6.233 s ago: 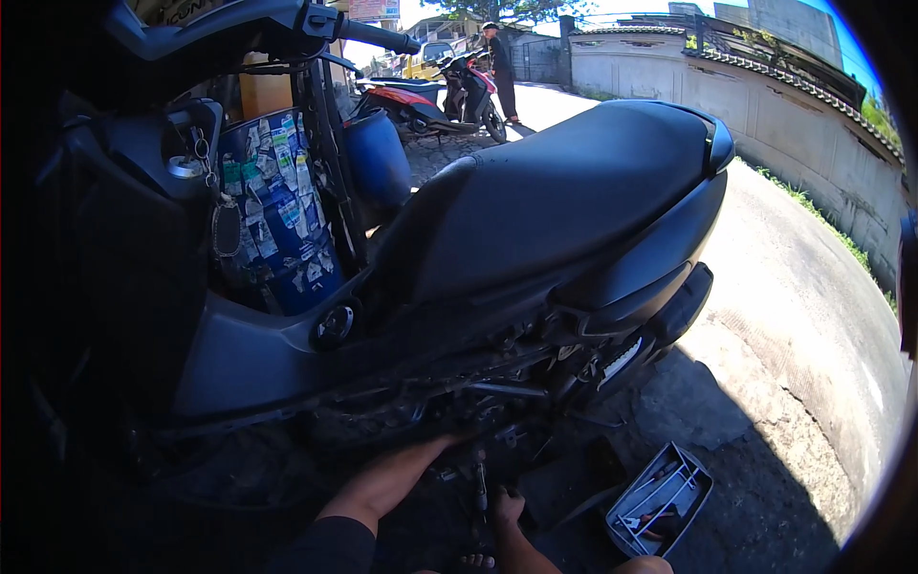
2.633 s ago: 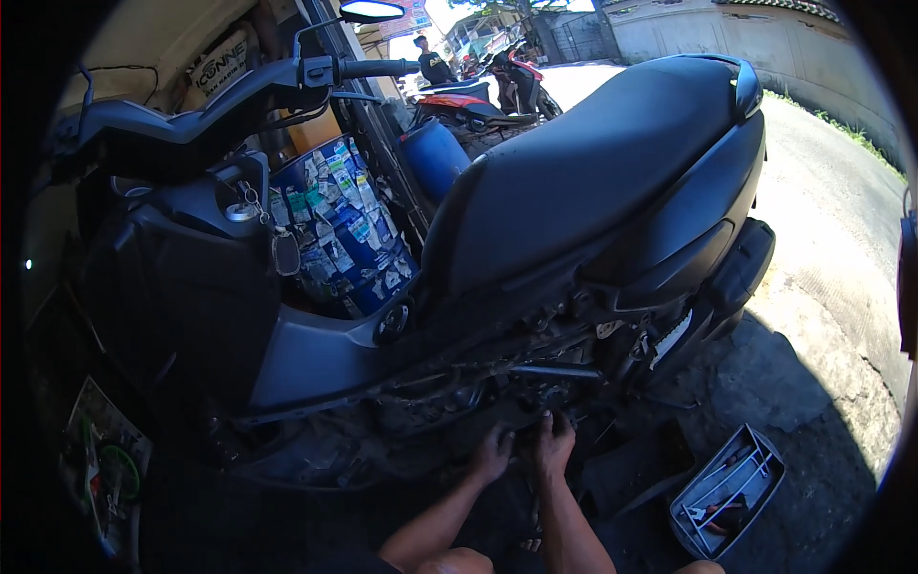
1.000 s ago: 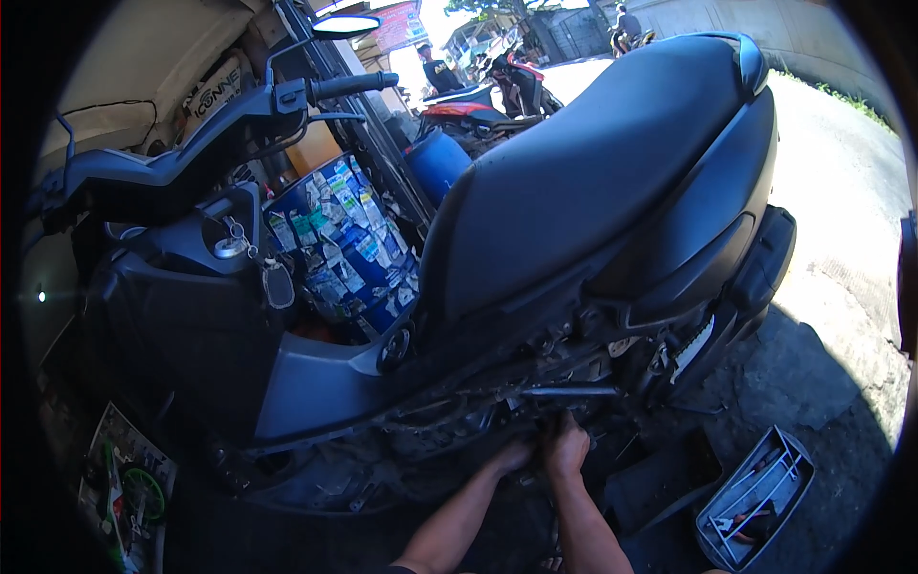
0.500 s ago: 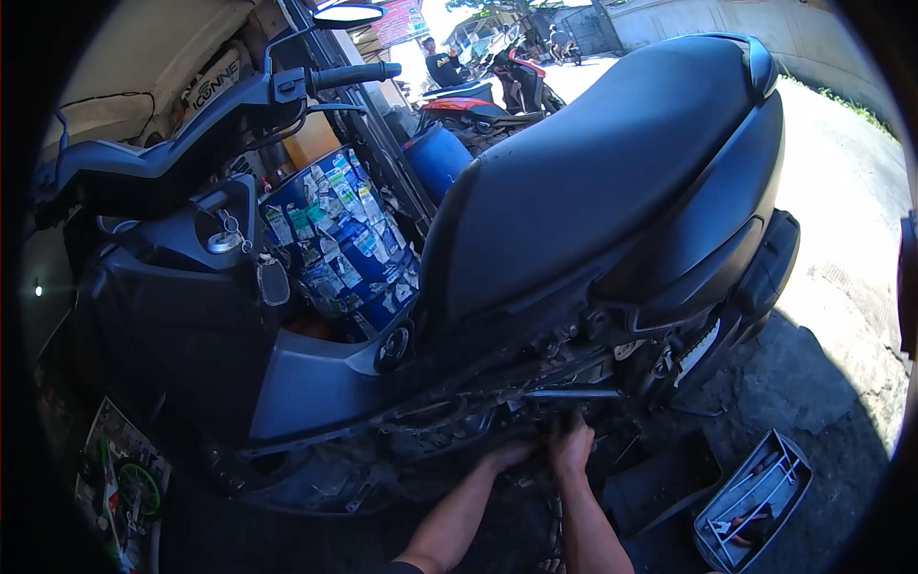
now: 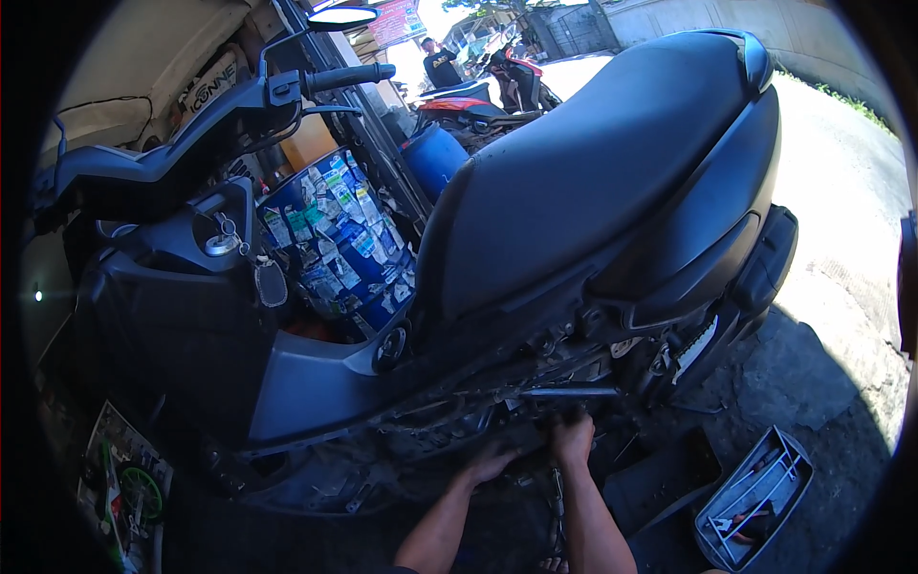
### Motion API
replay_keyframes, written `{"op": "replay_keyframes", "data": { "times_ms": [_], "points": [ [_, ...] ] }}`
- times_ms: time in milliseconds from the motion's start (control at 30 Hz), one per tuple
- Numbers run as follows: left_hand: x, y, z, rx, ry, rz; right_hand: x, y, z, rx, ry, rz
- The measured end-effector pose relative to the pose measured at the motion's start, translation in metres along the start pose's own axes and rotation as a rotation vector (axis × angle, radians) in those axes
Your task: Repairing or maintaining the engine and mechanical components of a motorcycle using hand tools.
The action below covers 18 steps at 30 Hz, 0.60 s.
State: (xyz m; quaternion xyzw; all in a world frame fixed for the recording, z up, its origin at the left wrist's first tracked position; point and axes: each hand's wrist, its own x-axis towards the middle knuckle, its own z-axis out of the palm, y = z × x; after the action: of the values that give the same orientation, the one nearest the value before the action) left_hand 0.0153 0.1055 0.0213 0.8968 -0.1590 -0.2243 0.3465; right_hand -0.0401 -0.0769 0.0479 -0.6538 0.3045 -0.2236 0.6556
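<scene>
A dark scooter [image 5: 593, 191] stands across the view, its lower side stripped to bare frame and engine parts. My right hand [image 5: 573, 440] is closed against the engine area, just under a silver metal tube [image 5: 572, 391]. What its fingers grip is lost in shadow. To its left, my left hand [image 5: 491, 462] is beside the lower engine parts, a little apart from the right one. Its fingers look loosely stretched out, their tips dim, with nothing visible in them. Between my forearms, a thin metal tool [image 5: 557, 493] shows low down.
At the lower right lies a grey tray [image 5: 755, 502] with tools in it, beside a dark panel [image 5: 665, 478]. Behind the scooter stand a sticker-covered blue drum [image 5: 339, 239] and a plain blue barrel [image 5: 435, 161]. A person [image 5: 440, 65] is near a parked red motorcycle [image 5: 469, 105].
My left hand has drawn back left and down, away from my right hand. My right hand stays nearly in place. The person in the background has raised an arm.
</scene>
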Motion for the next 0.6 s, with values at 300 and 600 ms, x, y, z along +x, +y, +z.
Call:
{"op": "replay_keyframes", "data": {
  "times_ms": [300, 600],
  "points": [
    [-0.021, -0.010, -0.001, 0.088, 0.059, -0.081, -0.002, 0.007, 0.011, 0.073, -0.049, 0.060],
    [-0.016, -0.007, -0.001, 0.085, 0.241, -0.057, 0.000, 0.045, 0.021, 0.206, -0.087, 0.124]
  ]
}}
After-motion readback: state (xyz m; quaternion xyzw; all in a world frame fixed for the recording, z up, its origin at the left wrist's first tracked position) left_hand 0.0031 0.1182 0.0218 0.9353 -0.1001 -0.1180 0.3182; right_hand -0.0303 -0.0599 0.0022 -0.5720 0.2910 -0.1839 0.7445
